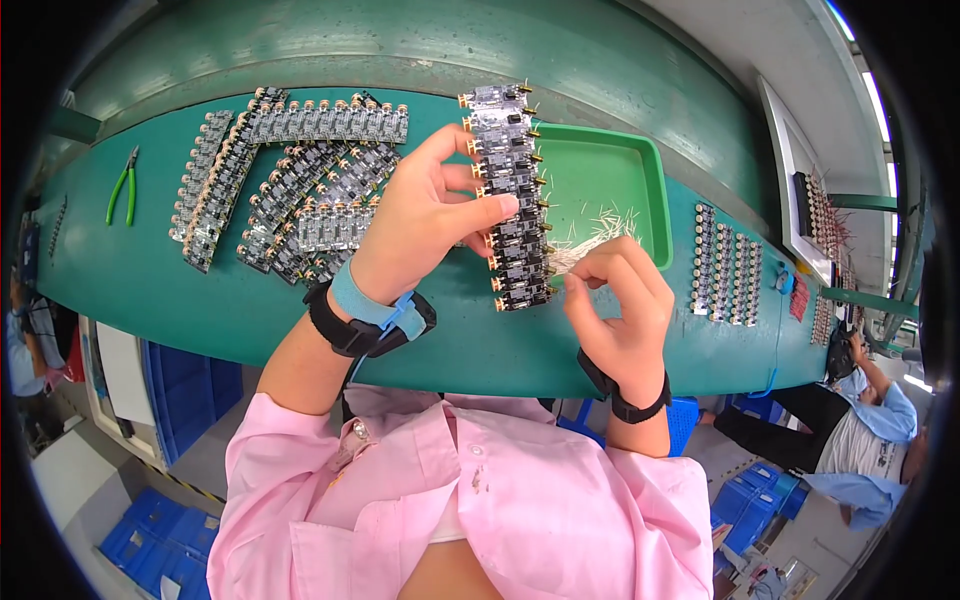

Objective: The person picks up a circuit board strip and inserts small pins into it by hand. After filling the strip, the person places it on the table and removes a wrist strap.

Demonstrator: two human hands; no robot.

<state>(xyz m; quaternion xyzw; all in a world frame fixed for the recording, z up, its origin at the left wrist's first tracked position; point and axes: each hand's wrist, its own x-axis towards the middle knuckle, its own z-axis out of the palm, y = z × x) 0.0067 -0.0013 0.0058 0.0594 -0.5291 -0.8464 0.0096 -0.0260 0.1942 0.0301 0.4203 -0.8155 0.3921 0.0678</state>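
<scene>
My left hand (415, 215) grips a long strip of circuit boards (513, 240), thumb on its face and fingers behind. The strip stands roughly upright over the bench, with brass-coloured parts along both edges and short pale wire ends at its right edge. Close to the strip's lower right edge, my right hand (630, 315) is closed with thumb and forefinger curled together. Whatever it pinches is too small to make out. Beyond that hand, a heap of thin white wires (605, 232) lies in a green tray (655, 190), partly hidden by the fingers.
Several more board strips (330, 122) lie piled on the green bench (130, 270) at the left, beside green-handled pliers (122, 190). Further strips (727, 265) lie in rows right of the tray. A person (850, 430) sits at the far right. A blue cord (775, 365) hangs near the bench edge.
</scene>
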